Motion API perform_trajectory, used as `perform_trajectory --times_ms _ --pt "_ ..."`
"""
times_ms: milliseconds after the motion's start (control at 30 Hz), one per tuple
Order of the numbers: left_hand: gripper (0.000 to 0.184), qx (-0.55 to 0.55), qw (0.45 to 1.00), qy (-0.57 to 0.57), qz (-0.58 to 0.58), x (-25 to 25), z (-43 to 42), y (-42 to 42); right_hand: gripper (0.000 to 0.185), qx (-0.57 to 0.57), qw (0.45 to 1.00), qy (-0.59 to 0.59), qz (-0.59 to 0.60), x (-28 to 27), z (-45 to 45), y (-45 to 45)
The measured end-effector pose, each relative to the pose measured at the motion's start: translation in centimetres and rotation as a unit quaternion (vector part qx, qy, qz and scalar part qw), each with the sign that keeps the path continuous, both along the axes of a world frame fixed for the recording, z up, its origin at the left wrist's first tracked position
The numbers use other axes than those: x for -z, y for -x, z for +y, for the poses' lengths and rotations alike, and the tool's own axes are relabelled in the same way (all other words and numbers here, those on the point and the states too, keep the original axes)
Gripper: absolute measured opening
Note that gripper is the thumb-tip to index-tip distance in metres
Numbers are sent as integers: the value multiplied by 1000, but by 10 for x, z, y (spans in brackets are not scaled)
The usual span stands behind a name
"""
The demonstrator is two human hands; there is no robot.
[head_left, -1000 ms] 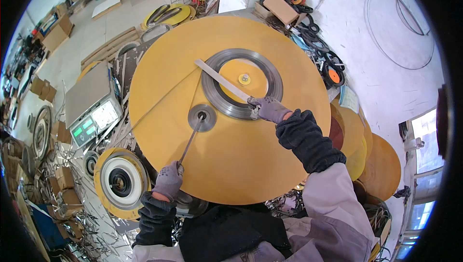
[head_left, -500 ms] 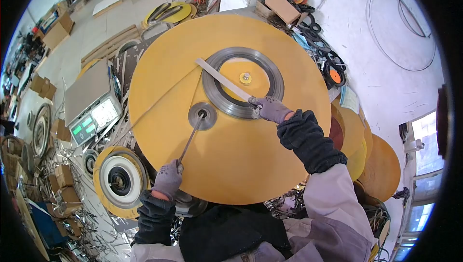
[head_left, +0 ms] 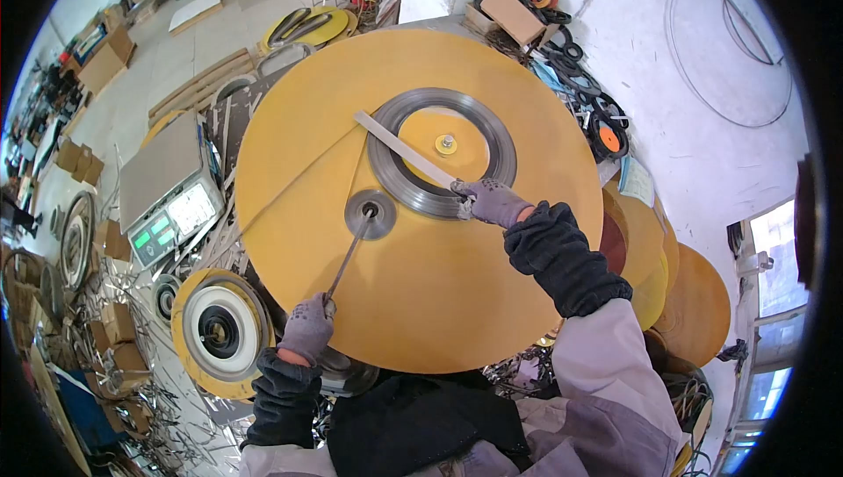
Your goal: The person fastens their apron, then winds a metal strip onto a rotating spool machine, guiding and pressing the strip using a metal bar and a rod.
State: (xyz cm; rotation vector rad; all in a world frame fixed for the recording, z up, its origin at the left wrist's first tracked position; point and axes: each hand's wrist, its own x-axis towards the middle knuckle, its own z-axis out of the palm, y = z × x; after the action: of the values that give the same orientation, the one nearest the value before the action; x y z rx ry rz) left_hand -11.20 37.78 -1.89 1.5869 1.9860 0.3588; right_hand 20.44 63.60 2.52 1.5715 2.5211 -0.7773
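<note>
A large round yellow disc (head_left: 474, 301) fills the middle of the view. On it lies a wide ring of coiled metal strip (head_left: 399, 180) around a central bolt (head_left: 447, 143). My gloved right hand (head_left: 493, 201) is closed on the near end of a flat pale bar (head_left: 404, 150) that crosses the ring's left side. My gloved left hand (head_left: 307, 328) is closed around a thin metal rod (head_left: 349, 254), whose far tip sits in the hole of a small coil (head_left: 379, 223). A thin strip (head_left: 303, 170) runs from near the bar's far end toward the disc's left edge.
Left of the disc stands a digital scale (head_left: 162, 170) with lit green figures. Below it is a reel with a white ring (head_left: 198, 347). Scrap strips litter the left floor. A cardboard box (head_left: 513, 14) and black rings (head_left: 606, 113) are at the upper right, beside a white wall (head_left: 667, 64).
Both hands keep their grips and positions almost unchanged. The whole view has shifted very slightly. At the far left edge, a dark shape has come into view.
</note>
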Motion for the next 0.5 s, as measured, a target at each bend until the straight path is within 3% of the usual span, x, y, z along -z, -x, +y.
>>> perform_trajectory --times_ms 500 --pt "24 12 1000 -10 14 -1 -2 -2 35 7 999 37 8 -7 -7 0"
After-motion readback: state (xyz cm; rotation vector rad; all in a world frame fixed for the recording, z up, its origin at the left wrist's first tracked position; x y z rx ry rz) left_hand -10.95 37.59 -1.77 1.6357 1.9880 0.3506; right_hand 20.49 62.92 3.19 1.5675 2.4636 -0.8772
